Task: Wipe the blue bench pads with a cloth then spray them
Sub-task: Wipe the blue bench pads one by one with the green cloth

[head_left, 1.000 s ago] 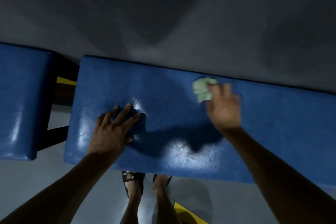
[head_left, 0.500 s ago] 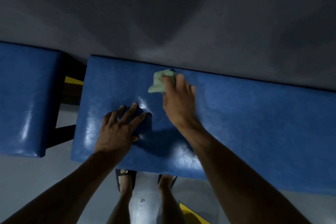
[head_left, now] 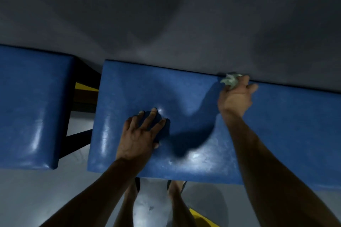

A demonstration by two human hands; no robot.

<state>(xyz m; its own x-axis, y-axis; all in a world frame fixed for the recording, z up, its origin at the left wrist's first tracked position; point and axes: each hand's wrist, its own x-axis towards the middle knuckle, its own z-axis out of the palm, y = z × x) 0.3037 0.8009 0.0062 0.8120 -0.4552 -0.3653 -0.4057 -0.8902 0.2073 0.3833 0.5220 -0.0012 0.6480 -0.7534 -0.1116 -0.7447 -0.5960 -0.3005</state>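
The right hand (head_left: 235, 97) grips a crumpled pale green cloth (head_left: 230, 80), fingers curled round it, and holds it at the far edge of the long glossy blue padded bench pad (head_left: 276, 131), right of the pad's middle — the cloth's bunched end sticks out past the fingers and just over that far edge. The left hand (head_left: 142, 134) rests flat on the same pad near its left end, fingers straight and spread, holding nothing, well apart from the right hand. Both forearms reach in from the near side. A second, shorter blue bench pad (head_left: 31, 108) lies to the left, apart from the first — between them show a dark metal frame (head_left: 77, 139) and a yellow bar (head_left: 84, 87). Under the near edge of the long pad are the person's feet in dark sandals (head_left: 137, 184), standing on a pale grey floor (head_left: 36, 195).
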